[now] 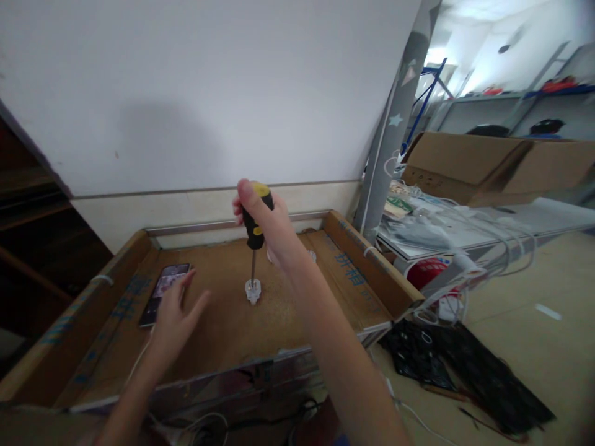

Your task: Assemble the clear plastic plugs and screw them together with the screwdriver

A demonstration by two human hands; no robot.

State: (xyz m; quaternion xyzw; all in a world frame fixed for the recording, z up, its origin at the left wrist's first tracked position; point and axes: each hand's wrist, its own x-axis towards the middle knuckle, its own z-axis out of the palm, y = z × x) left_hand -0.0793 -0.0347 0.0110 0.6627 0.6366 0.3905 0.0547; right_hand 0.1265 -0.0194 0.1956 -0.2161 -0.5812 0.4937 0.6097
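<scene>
My right hand point(269, 223) is wrapped round the black and yellow handle of a screwdriver point(253, 238), held upright. Its shaft points down and the tip meets a small clear plastic piece with metal parts point(253, 290), which looks like a plug part, on the cardboard surface. My left hand point(175, 313) hovers at the left with thumb and fingers spread and nothing in it. Beside and partly behind it lies a smartphone point(151, 303) with its screen lit and a white cable near its lower end. Another small clear piece point(312, 255) shows partly behind my right forearm.
Cardboard point(218, 347) lines the work surface, with raised cardboard sides left and right point(372, 266). A pale wall point(209, 93) stands behind it. To the right, a white table point(548, 217) bears tangled cables and a cardboard box point(465, 161). Black bags point(488, 378) lie on the floor.
</scene>
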